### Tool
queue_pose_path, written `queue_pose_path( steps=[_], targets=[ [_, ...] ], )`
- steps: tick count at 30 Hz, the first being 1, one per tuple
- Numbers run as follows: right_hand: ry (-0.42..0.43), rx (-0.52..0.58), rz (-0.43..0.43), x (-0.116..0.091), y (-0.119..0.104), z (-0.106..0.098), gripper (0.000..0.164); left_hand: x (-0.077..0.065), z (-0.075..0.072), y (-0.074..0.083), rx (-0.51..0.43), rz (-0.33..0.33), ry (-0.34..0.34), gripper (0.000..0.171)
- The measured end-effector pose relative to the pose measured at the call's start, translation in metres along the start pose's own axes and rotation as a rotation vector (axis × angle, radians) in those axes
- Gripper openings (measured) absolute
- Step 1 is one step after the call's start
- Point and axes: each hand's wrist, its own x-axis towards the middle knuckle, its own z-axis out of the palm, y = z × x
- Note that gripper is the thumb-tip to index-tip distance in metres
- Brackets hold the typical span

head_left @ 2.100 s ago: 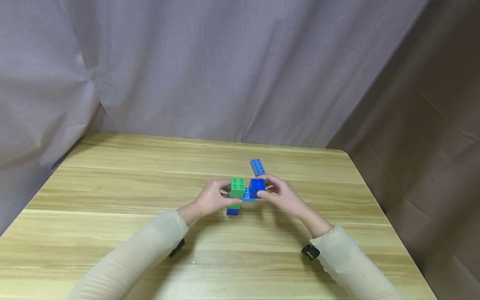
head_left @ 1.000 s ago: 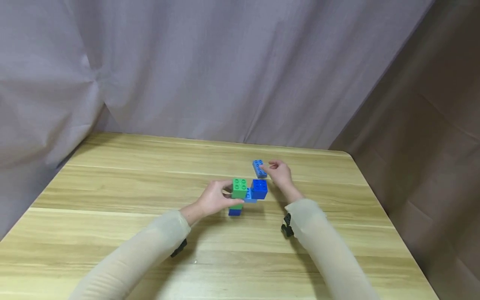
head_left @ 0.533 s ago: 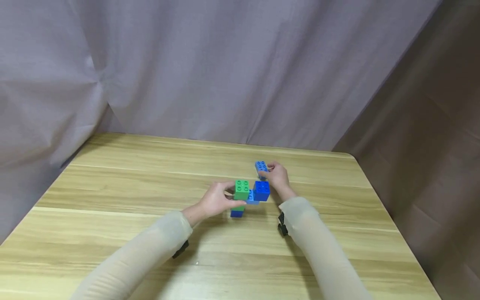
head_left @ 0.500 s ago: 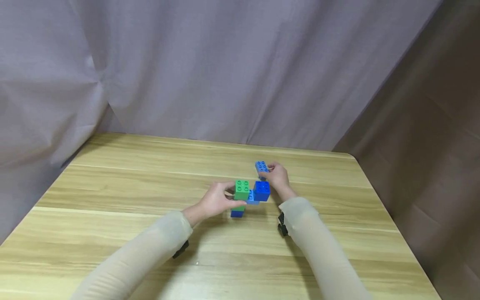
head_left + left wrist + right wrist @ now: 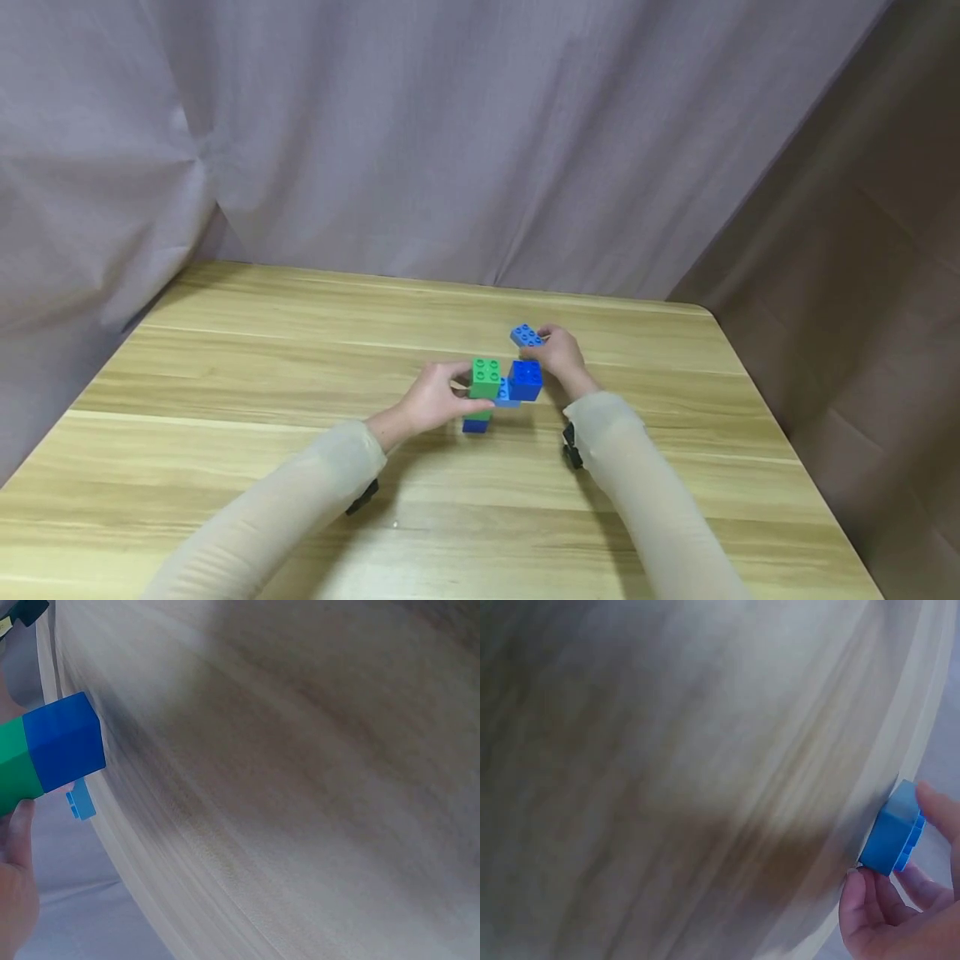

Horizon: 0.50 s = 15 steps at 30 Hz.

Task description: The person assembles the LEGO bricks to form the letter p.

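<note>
My left hand grips a small build of toy building bricks between thumb and fingers. At its top is a green brick; lower down show more green and a dark blue brick at the bottom. A light blue brick juts out to the right and bears a dark blue square brick. Behind the build, my right hand pinches a loose light blue brick with studs on top. In the right wrist view that blue brick sits between thumb and fingertips, close over the table.
A wood-grain table spreads under both hands. Grey curtain hangs along its far edge, and a brown curtain stands at the right. A tiny pale speck lies near the front.
My right hand has let go of the dark blue square brick, moved back to the loose light blue brick and pinched it. That brick has turned slightly. The left hand keeps its grip.
</note>
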Motion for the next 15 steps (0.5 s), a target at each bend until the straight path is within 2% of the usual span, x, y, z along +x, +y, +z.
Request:
queue_pose_path(
  steps=[5,11,15],
  targets=[
    [0.018,-0.002,-0.014,0.001,0.004,0.000,0.047,-0.001,0.001,0.000,0.003,0.012,-0.003,0.037],
    [0.003,0.132,-0.017,0.003,0.011,-0.004,0.045,-0.002,0.000,0.002,0.009,0.014,-0.007,0.037],
    [-0.007,0.183,-0.036,0.003,0.014,-0.007,0.048,-0.001,0.000,0.002,0.004,0.008,0.000,0.036]
  ],
)
